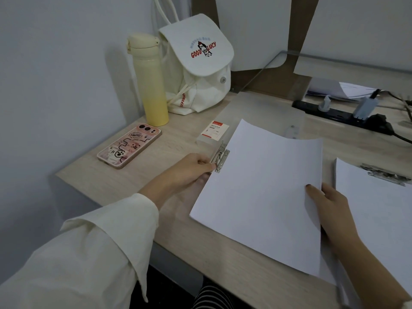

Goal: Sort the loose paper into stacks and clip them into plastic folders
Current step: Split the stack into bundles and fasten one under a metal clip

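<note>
Item: light, floppy paper stack [263,192], I judge; right hand [330,204] grips its right edge, left hand [194,169] pinches metal clip [221,157].

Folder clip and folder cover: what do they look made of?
The clip looks like polished metal, with bright silvery glints. The folder cover is likely frosted translucent plastic, since the desk tone shows dimly through it.

A loose cream sleeve [93,248] with a wide cuff covers the left arm at eight o'clock. The right hand [334,204], at four o'clock, has a dark-painted nail. Black-and-white striped clothing [211,295] shows at six o'clock.
</note>
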Demonstrator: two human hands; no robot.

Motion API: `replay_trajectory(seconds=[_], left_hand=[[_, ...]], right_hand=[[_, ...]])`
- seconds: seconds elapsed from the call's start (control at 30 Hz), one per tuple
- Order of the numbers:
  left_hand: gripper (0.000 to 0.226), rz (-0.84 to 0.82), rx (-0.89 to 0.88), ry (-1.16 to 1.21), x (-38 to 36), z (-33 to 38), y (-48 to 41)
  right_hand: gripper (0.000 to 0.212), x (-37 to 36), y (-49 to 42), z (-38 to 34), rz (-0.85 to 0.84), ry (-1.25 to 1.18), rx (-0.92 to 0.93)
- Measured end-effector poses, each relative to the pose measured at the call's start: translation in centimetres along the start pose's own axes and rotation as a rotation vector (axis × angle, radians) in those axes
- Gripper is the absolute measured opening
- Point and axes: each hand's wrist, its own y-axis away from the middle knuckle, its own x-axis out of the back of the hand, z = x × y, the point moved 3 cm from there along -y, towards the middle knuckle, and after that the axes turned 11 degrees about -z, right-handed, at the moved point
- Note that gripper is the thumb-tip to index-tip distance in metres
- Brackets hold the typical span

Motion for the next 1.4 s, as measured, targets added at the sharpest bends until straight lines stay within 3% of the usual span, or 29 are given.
replay_trajectory(seconds=[0.13, 0.3, 0.63, 0.73, 0.8, 0.9, 1.0, 1.1, 1.2, 1.3, 1.4], left_hand=[[0.011, 0.088, -0.062, -0.064, 0.1, -0.7, -0.1], [0.015, 0.074, -0.113, -0.016, 0.5, -1.0, 0.7], [0.022, 0.099, -0.045, 0.065, 0.4, -1.1, 1.4], [0.017, 0.096, -0.028, 0.059, 0.0, -0.7, 1.7], [0.015, 0.069, -0.019, 0.068, -0.5, -0.1, 2.0], [0.017, 0.072, -0.047, -0.017, -0.4, 1.8, 2.8], [0.033, 0.124, -0.077, -0.125, -0.5, 4.9, 3.8], [0.043, 0.127, -0.173, -0.138, -1.7, 8.8, 4.9], [0.027, 0.138, -0.284, -0.165, -4.2, 13.2, 6.1], [0.030, 0.068, -0.392, -0.268, -8.1, 17.2, 6.3], [0.029, -0.005, -0.468, -0.336, -13.0, 20.1, 6.5]], right_hand=[[0.028, -0.1, 0.0, 0.1, -0.006, -0.010, 0.001], [0.034, 0.1, -0.2, 0.4, -0.004, -0.007, 0.006], [0.030, 0.0, -0.5, 0.5, 0.044, 0.026, 0.007], [0.050, -0.3, -0.2, -0.1, 0.106, 0.040, 0.049], [0.058, -0.6, 0.2, -0.7, 0.128, 0.145, 0.071], [0.052, -0.7, 0.4, -0.8, 0.175, 0.613, 0.119], [0.044, -0.7, 0.4, -0.5, 0.034, 0.923, 0.121], [0.031, -0.6, 0.3, -1.4, -0.166, 0.694, 0.080], [0.029, 0.7, 1.6, -3.5, -0.325, 0.404, 0.064], [0.042, 3.3, 2.8, -4.5, -0.410, 0.047, -0.012], [0.073, 7.1, 4.3, -5.0, -0.547, -0.486, -0.048]])
